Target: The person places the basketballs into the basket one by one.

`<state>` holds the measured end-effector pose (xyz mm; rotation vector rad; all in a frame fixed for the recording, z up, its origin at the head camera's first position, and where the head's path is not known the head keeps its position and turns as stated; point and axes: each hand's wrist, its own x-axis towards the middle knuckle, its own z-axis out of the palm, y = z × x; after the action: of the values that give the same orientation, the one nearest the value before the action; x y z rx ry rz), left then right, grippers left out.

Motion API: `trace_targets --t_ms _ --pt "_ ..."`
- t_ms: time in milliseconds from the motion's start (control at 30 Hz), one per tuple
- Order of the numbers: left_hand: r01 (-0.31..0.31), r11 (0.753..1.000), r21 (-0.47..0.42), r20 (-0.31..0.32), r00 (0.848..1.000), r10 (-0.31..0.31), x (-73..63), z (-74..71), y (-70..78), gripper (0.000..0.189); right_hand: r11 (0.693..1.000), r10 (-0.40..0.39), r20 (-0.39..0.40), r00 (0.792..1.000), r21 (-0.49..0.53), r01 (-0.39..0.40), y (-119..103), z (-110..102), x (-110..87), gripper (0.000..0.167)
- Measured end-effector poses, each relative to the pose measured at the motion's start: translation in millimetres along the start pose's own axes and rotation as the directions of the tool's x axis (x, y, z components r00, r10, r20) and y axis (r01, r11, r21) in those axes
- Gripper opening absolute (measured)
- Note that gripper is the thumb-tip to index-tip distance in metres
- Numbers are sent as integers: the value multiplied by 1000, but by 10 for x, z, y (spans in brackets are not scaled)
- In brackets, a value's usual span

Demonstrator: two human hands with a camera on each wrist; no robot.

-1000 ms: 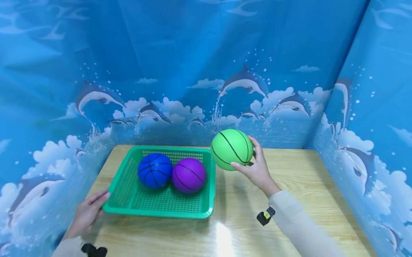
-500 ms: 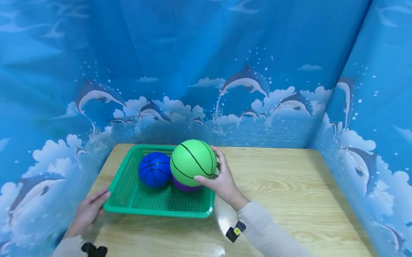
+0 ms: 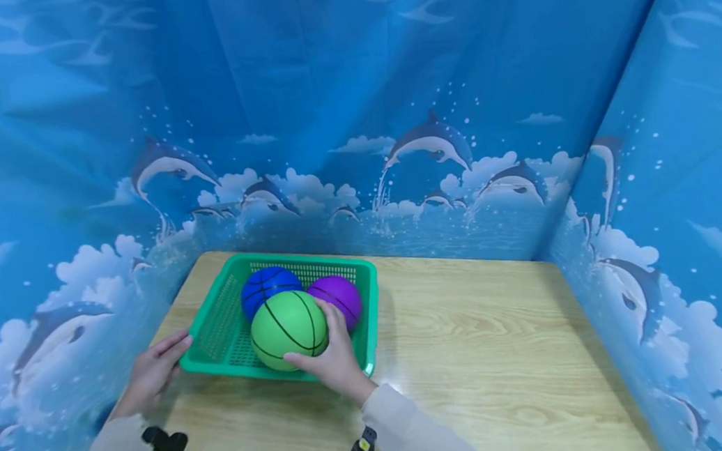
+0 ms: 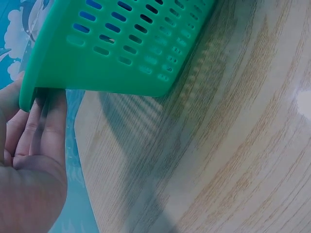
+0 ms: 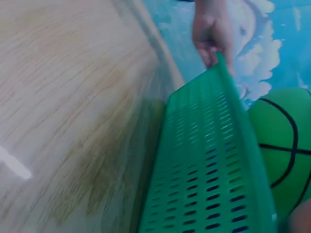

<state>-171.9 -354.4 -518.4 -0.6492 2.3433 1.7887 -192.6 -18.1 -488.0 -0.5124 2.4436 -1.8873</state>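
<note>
A green slotted plastic basket (image 3: 220,369) stands on the wooden table. My left hand (image 3: 151,373) pinches its left rim, thumb above and fingers beneath, as the left wrist view shows with the hand (image 4: 36,155) at the basket's corner (image 4: 63,73). In my right hand (image 3: 335,360) is a light green ball (image 3: 288,328) with black lines, held over the front of the basket. Behind it sit a blue ball (image 3: 269,284) and a purple ball (image 3: 344,298), both partly hidden by the green one. Whether the green ball touches the basket floor I cannot tell.
The wooden table (image 3: 482,343) extends to the right of the basket. Blue curtains (image 3: 353,114) printed with dolphins enclose the back and both sides. A black camera (image 3: 165,443) is strapped to the left wrist, another camera (image 3: 364,447) to the right.
My right hand has carried the green ball leftward from beside the basket, past the purple ball, and down into its front part. The left hand and basket have stayed put.
</note>
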Motion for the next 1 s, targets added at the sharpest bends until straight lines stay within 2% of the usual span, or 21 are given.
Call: trace_targets --t_ms 67,133,233,300,433,633,733,1000 --pt "1 1000 -1 -2 1000 -1 5 7 3 83 996 -38 -8 999 -83 37 174 76 41 101" --pt "1 1000 -5 -3 1000 -1 4 13 9 82 979 -75 9 997 -191 75 210 95 55 102" --pt "3 1000 -30 -8 1000 -3 3 24 17 79 929 -138 49 989 -341 146 229 108 68 103" --pt "2 999 -52 -11 1000 -3 4 31 22 77 899 -163 73 984 -399 179 236 104 76 103" --pt "-1 997 -80 -10 1000 0 12 39 24 77 895 -162 95 982 -406 187 249 81 91 101" --pt "-31 998 -48 31 999 32 -23 15 -27 77 944 -138 63 988 -292 151 293 60 98 81" --pt "-34 999 -43 39 999 35 -38 -5 -51 76 954 -149 44 988 -255 156 283 65 107 73" --pt "-31 998 -53 36 999 33 -33 -14 -32 73 953 -97 130 987 -274 130 213 67 159 79"
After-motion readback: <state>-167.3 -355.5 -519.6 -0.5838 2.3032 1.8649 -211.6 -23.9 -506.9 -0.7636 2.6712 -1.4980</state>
